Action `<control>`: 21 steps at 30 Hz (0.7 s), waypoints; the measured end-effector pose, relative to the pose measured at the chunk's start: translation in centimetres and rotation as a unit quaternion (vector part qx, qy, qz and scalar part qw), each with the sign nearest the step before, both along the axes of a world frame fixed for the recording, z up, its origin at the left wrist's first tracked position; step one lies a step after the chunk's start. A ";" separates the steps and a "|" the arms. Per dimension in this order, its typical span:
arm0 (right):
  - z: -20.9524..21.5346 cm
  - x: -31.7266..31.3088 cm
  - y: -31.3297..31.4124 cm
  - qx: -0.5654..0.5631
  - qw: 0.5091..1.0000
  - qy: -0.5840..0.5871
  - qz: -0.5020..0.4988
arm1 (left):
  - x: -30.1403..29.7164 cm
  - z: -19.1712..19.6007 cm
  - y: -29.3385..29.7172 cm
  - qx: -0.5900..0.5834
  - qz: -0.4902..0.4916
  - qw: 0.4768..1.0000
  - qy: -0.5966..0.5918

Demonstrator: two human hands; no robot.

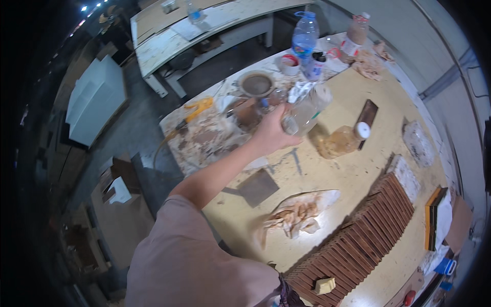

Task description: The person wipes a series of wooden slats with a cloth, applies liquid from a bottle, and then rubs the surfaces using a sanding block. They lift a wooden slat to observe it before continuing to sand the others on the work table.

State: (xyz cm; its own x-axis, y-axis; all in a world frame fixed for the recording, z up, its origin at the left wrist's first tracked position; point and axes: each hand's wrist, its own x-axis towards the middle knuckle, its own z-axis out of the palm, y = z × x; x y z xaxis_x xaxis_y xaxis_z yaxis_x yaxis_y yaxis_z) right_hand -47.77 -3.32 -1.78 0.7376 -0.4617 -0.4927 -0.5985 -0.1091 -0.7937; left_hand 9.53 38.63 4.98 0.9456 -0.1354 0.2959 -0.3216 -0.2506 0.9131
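My left hand [279, 130] reaches across the table and is closed around a clear plastic bottle [308, 108], which leans over at a slant. Part of the bottle is covered by my fingers. Just right of it stands a clear bottle with a white cap and amber liquid [338, 142], and behind that lies a dark brown wooden strip [369, 116]. A stained crumpled cloth [299, 211] and a dark square sheet [258, 187] lie nearer to me. My right hand is out of view.
A long row of brown wooden pieces [358, 238] runs along the right, with a yellowish block [325, 285] on its near end. Far back are a bowl [256, 83], a large water bottle [305, 35] and a tape roll [289, 65]. A yellow-handled tool [197, 107] lies at left.
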 end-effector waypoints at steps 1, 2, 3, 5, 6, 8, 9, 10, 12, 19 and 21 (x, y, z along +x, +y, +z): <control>0.3 0.2 0.2 -0.018 1.000 -0.002 -0.001 | -2.0 0.1 2.4 0.066 0.047 0.997 -0.006; 0.4 0.5 0.4 -0.002 0.998 -0.050 -0.035 | -3.7 0.2 4.9 0.132 0.073 0.988 -0.025; 0.6 0.9 0.6 0.006 0.997 -0.057 -0.043 | -5.3 0.3 7.5 0.172 0.095 0.980 -0.033; 1.2 1.6 0.8 0.010 0.999 -0.042 -0.032 | -7.8 0.5 12.7 0.250 0.164 0.953 -0.052; 1.4 2.0 0.8 0.012 0.999 -0.036 -0.025 | -8.6 0.5 15.1 0.312 0.217 0.921 -0.082; 1.7 2.4 0.9 0.015 0.999 -0.030 -0.016 | -10.1 0.4 19.6 0.433 0.265 0.855 -0.108; 1.9 2.5 1.0 0.016 0.999 -0.027 -0.010 | -10.7 0.2 21.5 0.462 0.273 0.837 -0.107; 1.9 2.6 1.0 0.015 1.000 -0.027 -0.005 | -11.3 -0.2 23.1 0.488 0.285 0.818 -0.102; 1.9 2.6 1.1 0.017 1.000 -0.026 0.004 | -12.3 -1.0 25.6 0.526 0.305 0.791 -0.068; 2.1 2.4 1.2 0.011 0.999 -0.030 0.035 | -13.8 -2.2 28.0 0.571 0.290 0.764 -0.075; 2.3 2.3 1.3 0.008 0.998 -0.037 0.044 | -13.6 -1.8 27.9 0.581 0.275 0.763 -0.070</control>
